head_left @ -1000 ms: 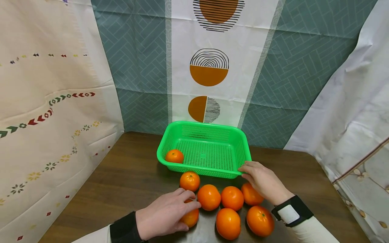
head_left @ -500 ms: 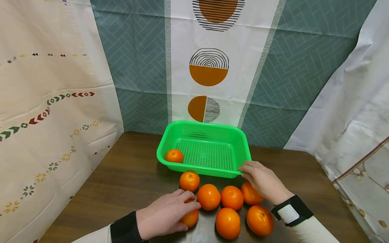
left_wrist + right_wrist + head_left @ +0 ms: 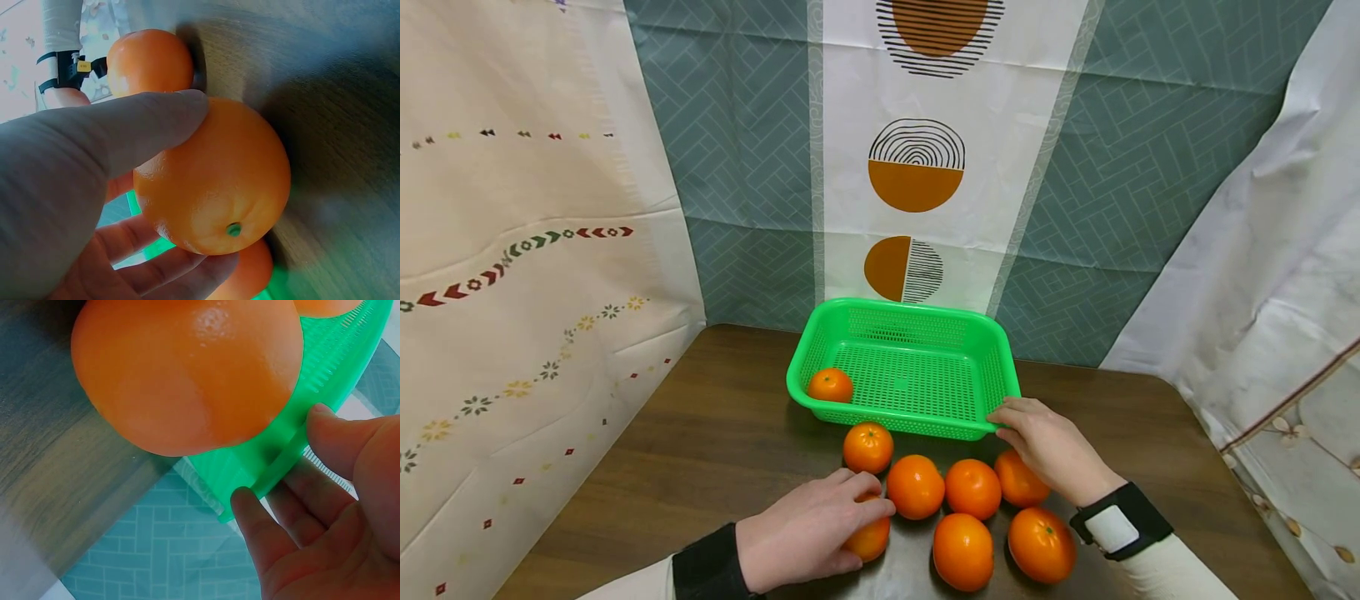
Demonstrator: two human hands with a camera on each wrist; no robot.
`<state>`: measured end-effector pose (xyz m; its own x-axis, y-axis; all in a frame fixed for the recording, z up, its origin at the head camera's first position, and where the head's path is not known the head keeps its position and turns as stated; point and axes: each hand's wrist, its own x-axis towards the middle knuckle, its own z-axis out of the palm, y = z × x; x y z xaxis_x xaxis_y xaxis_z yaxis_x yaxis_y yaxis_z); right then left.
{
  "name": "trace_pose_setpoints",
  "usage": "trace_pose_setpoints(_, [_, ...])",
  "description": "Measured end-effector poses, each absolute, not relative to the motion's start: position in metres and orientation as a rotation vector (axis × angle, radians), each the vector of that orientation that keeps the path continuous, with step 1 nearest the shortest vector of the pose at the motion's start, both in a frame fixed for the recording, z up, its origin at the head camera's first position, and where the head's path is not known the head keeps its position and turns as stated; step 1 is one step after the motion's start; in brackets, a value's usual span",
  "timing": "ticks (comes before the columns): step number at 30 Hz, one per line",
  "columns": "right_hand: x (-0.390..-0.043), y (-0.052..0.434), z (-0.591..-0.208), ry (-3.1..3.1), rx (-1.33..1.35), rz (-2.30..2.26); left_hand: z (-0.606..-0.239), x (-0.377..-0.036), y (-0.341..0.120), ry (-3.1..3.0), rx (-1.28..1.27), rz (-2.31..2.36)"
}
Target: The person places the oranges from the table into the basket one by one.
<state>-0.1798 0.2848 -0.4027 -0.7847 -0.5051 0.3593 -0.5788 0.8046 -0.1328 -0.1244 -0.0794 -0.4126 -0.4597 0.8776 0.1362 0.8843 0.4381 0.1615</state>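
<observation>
My left hand (image 3: 808, 529) curls its thumb and fingers around an orange (image 3: 219, 181) on the table. In the left wrist view the green stem end of this fruit faces the camera. A green plastic basket (image 3: 917, 423) with perforated walls stands at the back, holding one orange (image 3: 831, 386) in its near left corner. At the basket's near right corner, my right hand (image 3: 1056, 446) pinches the rim between thumb and fingers. One orange (image 3: 1019, 481) lies partly hidden under the right hand, and looms large in the right wrist view.
Several more oranges lie loose on the brown wooden table (image 3: 700, 417), among them one orange (image 3: 868, 447) close in front of the basket and another orange (image 3: 1041, 545) at the near right. Patterned cloths (image 3: 745, 167) hang behind and along both sides.
Both hands, the oranges and the basket stay where they were. Only the cloth at the left ripples slightly.
</observation>
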Motion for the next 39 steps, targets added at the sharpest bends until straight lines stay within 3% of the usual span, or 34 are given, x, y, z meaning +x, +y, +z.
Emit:
trace_pose_setpoints(18, [-0.179,0.285,-0.404,-2.681,0.824,0.349,-0.384,-0.126,-0.08,-2.576,-1.477,-0.377])
trace_pose_setpoints(39, [-0.179,0.285,-0.402,-2.699,0.816,0.338,-0.359,-0.154,-0.081,-2.552,-1.292,-0.448])
